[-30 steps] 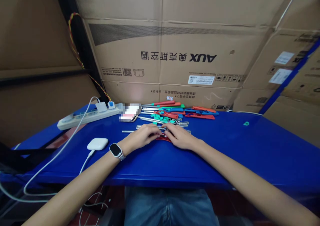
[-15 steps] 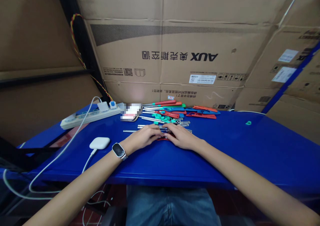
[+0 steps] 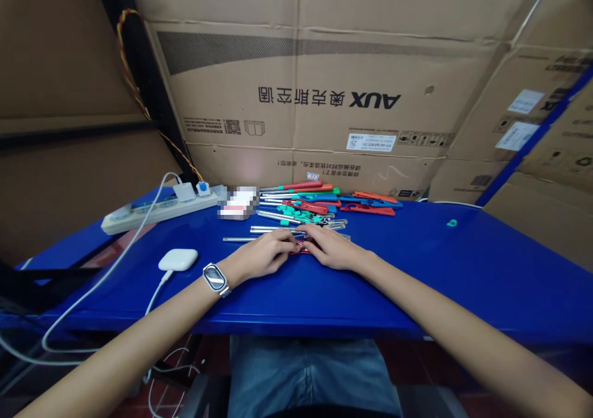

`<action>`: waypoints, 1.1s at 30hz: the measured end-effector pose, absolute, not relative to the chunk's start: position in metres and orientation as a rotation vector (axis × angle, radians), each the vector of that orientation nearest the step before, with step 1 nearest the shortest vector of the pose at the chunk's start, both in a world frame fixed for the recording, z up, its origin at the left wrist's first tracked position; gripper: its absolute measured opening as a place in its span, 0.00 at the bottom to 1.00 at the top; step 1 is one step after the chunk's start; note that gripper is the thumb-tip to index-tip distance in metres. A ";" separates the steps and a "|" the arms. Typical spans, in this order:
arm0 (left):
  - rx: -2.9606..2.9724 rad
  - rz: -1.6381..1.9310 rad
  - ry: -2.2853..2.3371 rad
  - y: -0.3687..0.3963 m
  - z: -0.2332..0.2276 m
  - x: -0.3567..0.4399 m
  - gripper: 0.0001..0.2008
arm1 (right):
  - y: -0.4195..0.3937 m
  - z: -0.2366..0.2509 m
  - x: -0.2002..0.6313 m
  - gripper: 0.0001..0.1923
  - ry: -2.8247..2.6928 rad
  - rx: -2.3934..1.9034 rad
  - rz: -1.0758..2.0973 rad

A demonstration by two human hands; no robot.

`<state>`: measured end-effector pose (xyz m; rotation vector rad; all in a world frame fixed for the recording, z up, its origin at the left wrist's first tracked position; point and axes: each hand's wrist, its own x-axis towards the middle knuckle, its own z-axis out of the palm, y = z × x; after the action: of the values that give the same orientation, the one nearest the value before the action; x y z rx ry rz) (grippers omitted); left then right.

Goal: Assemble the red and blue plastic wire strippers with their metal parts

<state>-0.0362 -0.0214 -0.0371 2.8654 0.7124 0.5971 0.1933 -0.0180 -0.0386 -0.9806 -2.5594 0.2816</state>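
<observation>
At the middle of the table, my left hand (image 3: 273,252) and my right hand (image 3: 330,245) meet with bent fingers. Between their fingertips is a red plastic piece (image 3: 301,249), mostly hidden by the fingers, so its exact kind does not show. Just behind the hands lie thin metal rods (image 3: 238,239) and a small heap of green plastic parts (image 3: 293,213). Bent wire loops (image 3: 340,223) stick out beside the heap. Farther back are red handle-shaped parts (image 3: 370,210), blue handle-shaped parts (image 3: 319,197) and rods with red grips (image 3: 301,185).
A phone-like item (image 3: 238,202), partly blurred out, lies left of the heap. A white power strip (image 3: 157,211) with plugs stands at the left. Nearer is a white earbud case (image 3: 178,259) on a cable. One green bit (image 3: 451,223) lies far right. Cardboard (image 3: 278,54) walls the back.
The view has shifted slightly, so everything sits a little left and higher. Both hands stay together at the red piece, with only small finger movement.
</observation>
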 end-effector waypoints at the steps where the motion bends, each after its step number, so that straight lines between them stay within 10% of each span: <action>1: 2.874 0.601 0.713 -0.023 -0.037 -0.036 0.14 | -0.019 -0.039 0.194 0.18 -2.546 -1.006 0.295; 33: 2.590 0.702 0.979 0.002 -0.021 -0.001 0.08 | -0.038 -0.037 0.207 0.09 -2.199 -1.085 0.288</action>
<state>-0.0010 0.0019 -0.0214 2.5895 0.9794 0.7017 0.2068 -0.0380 -0.0367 -1.0850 -2.1994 0.2883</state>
